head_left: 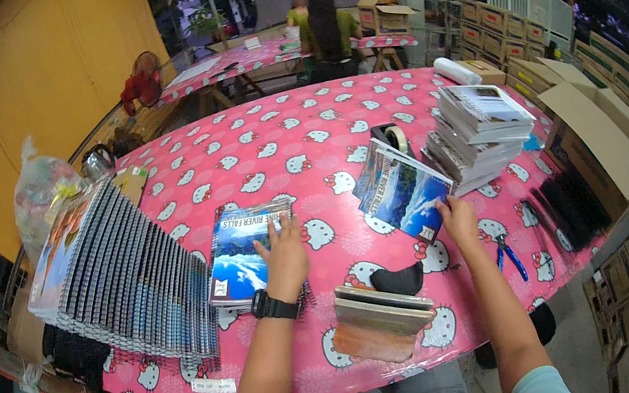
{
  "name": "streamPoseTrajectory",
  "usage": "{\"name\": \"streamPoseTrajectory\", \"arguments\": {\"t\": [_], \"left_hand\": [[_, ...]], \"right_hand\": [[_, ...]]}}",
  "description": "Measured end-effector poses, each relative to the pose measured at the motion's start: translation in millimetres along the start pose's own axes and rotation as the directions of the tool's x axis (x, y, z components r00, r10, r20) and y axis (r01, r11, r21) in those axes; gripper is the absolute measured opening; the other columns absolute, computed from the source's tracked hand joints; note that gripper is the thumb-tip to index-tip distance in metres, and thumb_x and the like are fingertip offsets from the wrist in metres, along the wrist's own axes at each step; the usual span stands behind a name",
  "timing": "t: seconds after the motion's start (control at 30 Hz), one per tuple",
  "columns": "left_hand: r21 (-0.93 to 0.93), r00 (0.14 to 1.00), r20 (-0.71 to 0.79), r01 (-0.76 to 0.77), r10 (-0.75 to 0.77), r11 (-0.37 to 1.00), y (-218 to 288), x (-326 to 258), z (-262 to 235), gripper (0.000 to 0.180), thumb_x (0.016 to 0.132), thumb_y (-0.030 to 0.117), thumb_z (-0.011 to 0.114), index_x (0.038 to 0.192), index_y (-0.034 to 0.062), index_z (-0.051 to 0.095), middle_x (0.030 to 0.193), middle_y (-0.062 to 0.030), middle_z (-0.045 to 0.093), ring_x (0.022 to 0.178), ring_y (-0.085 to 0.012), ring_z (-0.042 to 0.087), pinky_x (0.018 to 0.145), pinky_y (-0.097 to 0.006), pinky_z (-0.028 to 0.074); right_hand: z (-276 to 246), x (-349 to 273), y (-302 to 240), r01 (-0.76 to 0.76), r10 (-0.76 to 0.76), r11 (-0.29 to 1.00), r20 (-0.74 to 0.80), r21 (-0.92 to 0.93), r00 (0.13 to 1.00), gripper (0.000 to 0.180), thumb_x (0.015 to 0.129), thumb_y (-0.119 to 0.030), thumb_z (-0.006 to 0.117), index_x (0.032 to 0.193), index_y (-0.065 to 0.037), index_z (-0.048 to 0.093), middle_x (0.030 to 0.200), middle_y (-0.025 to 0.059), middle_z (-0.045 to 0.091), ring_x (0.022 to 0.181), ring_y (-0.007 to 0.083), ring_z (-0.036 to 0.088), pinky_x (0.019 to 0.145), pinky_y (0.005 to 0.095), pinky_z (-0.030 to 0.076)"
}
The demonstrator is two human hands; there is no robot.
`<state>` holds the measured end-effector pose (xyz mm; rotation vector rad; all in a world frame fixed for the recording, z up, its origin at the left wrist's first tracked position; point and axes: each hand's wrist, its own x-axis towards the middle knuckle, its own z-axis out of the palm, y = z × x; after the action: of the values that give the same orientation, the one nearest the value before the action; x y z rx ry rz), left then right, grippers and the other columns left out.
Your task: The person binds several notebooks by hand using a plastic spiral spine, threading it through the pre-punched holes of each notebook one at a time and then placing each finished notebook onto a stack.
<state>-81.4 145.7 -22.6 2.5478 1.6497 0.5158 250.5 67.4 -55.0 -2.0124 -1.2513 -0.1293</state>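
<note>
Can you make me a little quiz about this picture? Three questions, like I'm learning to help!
1. Where is the black watch?
A) On the left wrist
B) On the right wrist
C) On the pink tablecloth

2. True or false: the blue-handled pliers lie to the right of the right hand.

3. What does the right hand hold by its edge?

Key:
1. A.
2. True.
3. A book with a blue picture cover.
</note>
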Motion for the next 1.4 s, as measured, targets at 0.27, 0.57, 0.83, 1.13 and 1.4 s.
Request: {"name": "streamPoseTrajectory", "arguments": {"t": [0.27,0.57,0.83,1.13,1.4], "left_hand": [[-0.664,0.923,-0.369,-0.343,0.108,0.665,55.7,-29.6,-32.6,0.087,0.076,0.022,0.070,0.142,0.0030,0.016,0.145,-0.0229,0.021,0.136,-0.0324,0.019,0.109,-0.041,0.016],[-0.973,0.973,-0.224,-0.220,0.060,-0.066,54.9,-77.3,-43.0,0.031,0.080,0.004,0.065,0.108,0.0036,0.053,0.097,-0.0037,0.060,0.087,-0.0109,0.055,0.077,-0.026,0.044],[-0.975,0.959,-0.221,-0.212,0.178,-0.070,40.9,-86.5,-32.7,0.020,0.082,0.000,0.060,0.096,0.0060,0.048,0.088,-0.0073,0.054,0.082,-0.0183,0.055,0.083,-0.033,0.044],[-0.978,0.983,0.001,-0.038,0.186,0.207,58.6,-69.6,-50.1,0.026,0.080,0.009,0.064,0.102,0.0030,0.052,0.089,-0.0033,0.056,0.084,-0.0134,0.054,0.077,-0.028,0.043],[-0.963,0.959,-0.268,-0.266,-0.092,0.037,55.0,-66.6,-13.9,0.042,0.084,0.014,0.057,0.122,0.0009,0.043,0.096,-0.0067,0.055,0.090,-0.0160,0.053,0.085,-0.030,0.043]], "right_hand": [[-128.3,-57.8,-56.3,0.020,-0.055,0.865,0.055,0.502,0.997,0.016,0.082,-0.016,0.063,0.082,0.000,0.063,0.062,0.0136,0.058,0.054,0.0234,0.055,0.053,0.0301,0.042],[-132.9,-131.7,-58.5,0.207,-0.373,0.807,0.206,0.553,0.905,0.019,0.074,-0.013,0.071,0.089,-0.003,0.064,0.074,0.0102,0.062,0.066,0.0208,0.059,0.060,0.0305,0.045],[-124.6,-152.0,-46.5,0.268,-0.466,0.791,0.258,0.549,0.847,0.025,0.069,-0.003,0.063,0.094,-0.004,0.062,0.080,0.0109,0.057,0.074,0.0283,0.057,0.064,0.0358,0.046],[-108.7,-149.6,-20.7,0.154,-0.434,0.847,0.495,0.508,0.753,0.022,0.077,-0.019,0.066,0.095,-0.006,0.064,0.087,0.0149,0.063,0.078,0.0319,0.061,0.071,0.0376,0.049],[-130.4,-47.7,187.4,-0.168,0.126,0.974,-0.250,-0.153,0.960,0.027,0.077,-0.016,0.056,0.098,0.000,0.063,0.091,0.0206,0.063,0.087,0.0356,0.060,0.079,0.0412,0.047]]}}
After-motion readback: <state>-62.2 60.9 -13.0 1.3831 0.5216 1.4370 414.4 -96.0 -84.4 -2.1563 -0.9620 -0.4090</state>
